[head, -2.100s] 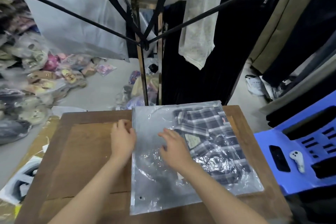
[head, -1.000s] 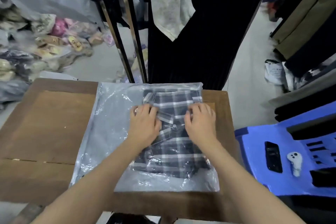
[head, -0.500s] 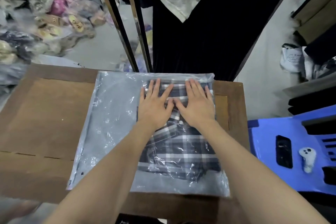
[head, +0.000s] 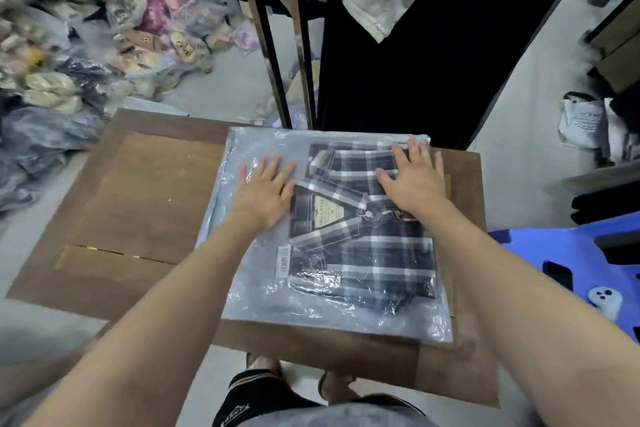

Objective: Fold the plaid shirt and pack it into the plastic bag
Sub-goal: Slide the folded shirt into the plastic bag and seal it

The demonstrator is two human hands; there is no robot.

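The folded plaid shirt (head: 367, 250), dark with white checks, lies inside the clear plastic bag (head: 249, 288) flat on the brown wooden table (head: 138, 204). The shirt fills the bag's right half, collar towards the far edge. My left hand (head: 265, 192) presses flat with spread fingers on the bag just left of the collar. Over at the shirt's far right corner, my right hand (head: 414, 178) lies flat on the bag, fingers straight. Neither hand grips anything.
A blue plastic chair (head: 571, 263) stands to the right with a black phone (head: 557, 276) and a white controller (head: 604, 300) on it. A clothes rack pole (head: 273, 55) and dark hanging garments (head: 415, 45) rise behind the table. Bagged goods (head: 69, 55) are piled on the floor at left.
My hands have spread apart from the middle of the collar: the left slid left off the shirt onto the bag, the right slid to the shirt's right edge.
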